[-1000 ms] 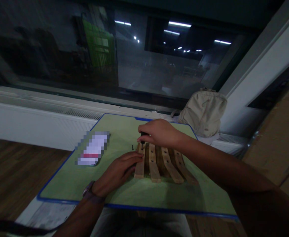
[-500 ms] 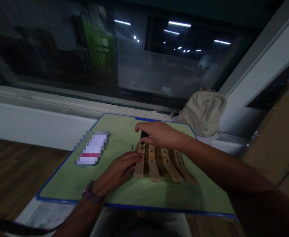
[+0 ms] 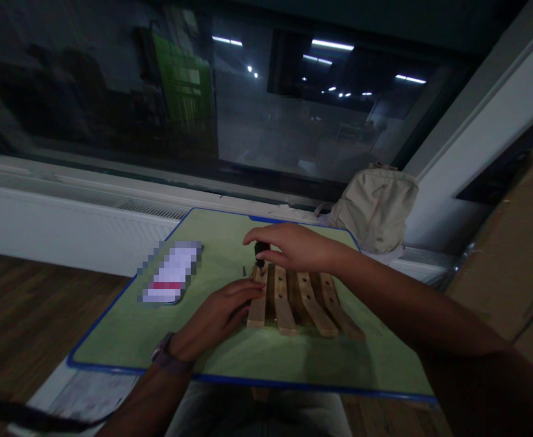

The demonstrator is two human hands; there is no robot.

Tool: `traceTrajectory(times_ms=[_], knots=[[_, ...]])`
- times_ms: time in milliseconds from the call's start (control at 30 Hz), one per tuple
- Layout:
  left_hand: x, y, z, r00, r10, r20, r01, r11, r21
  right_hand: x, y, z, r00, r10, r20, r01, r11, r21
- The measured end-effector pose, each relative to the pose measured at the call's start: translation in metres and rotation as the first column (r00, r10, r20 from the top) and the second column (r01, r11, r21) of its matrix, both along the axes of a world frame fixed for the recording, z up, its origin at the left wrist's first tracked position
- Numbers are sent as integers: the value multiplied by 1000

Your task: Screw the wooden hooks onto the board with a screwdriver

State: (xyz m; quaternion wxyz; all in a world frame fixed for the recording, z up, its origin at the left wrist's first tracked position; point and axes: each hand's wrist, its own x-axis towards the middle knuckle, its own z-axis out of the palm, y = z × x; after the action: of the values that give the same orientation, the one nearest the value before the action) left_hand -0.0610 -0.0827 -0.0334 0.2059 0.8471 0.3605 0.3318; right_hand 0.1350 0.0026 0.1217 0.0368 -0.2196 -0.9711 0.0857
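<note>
Spreading apart since the earlier frame, the fingers of the right hand (image 3: 291, 244) are now reaching a little further left, and the black screwdriver (image 3: 261, 250) is shifting with them and showing more of its handle. That is suggesting a loosened hold between turns, with the turning seemingly unfinished. The thumb is touching the handle; whether the other fingers are gripping it I cannot tell. Just below them, the screwdriver's tip is standing at the far end of the leftmost strip (image 3: 257, 312) of wood; whether it is meeting a screw is too small to tell. The left hand (image 3: 225, 306) is keeping its fingertips on that same strip, seemingly steadying it. Right of those fingertips, three other strips (image 3: 285, 315) are lying side by side, the right hand and forearm partly hanging over their far ends. Left of the right fingers, a small dark screw (image 3: 244, 271) is lying on the green table (image 3: 125, 340). Further left, a blurred-out phone (image 3: 173, 273) is resting well clear; beyond the right hand, a backpack (image 3: 376, 209) is leaning by the window (image 3: 266, 145).
</note>
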Motion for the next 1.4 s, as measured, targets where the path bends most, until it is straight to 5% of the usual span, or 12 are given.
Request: traceTrajectory(times_ms=[167, 333, 500, 833, 1067, 1267, 1400], knots=[[0, 0, 3, 1000, -4, -6, 4, 1000, 1, -3, 0, -3, 993, -95, 67, 81, 979, 189], [1, 1, 0, 1000, 1, -2, -1, 1000, 6, 1, 8, -16, 996, 84, -19, -84, 996, 38], [1, 2, -4, 999, 9, 34, -9, 1000, 11, 5, 10, -27, 996, 77, -46, -79, 996, -39], [-1, 1, -4, 1000, 11, 26, -11, 1000, 22, -2, -4, -10, 978, -151, 146, 107, 956, 273], [0, 1, -3, 1000, 10, 7, -10, 999, 40, 3, -1, -9, 998, 20, 57, -23, 999, 49], [0, 0, 0, 1000, 11, 1, -11, 1000, 22, -2, -7, -2, 978, -128, 167, 83, 964, 251], [1, 1, 0, 1000, 15, 12, -15, 1000, 4, -1, -8, -5, 988, -69, 141, 47, 987, 156]])
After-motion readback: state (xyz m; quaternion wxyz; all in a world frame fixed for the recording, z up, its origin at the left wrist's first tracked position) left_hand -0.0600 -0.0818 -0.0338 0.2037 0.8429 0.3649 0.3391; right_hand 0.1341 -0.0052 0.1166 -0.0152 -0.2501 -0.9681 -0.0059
